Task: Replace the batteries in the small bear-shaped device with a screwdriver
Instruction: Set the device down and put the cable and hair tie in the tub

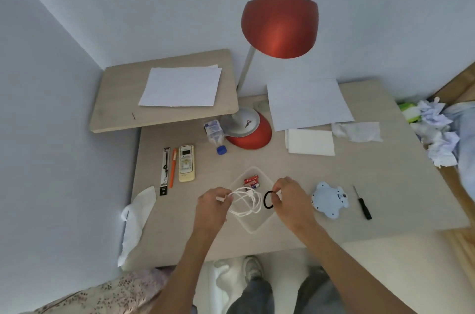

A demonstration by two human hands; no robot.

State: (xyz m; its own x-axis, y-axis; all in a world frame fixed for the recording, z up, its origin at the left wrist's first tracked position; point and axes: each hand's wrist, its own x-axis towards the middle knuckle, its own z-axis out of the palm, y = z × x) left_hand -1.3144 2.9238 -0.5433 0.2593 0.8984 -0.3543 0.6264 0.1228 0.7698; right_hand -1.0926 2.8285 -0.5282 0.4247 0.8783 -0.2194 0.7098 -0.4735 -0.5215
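Left hand gripping cable, right hand — pinching band

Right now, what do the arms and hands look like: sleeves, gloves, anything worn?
Left hand and right hand are both bare: no gloves, and no ring, watch or band shows. Left forearm and right forearm are bare down to the frame's edge, so no sleeve is in view. No markings or cables on them.
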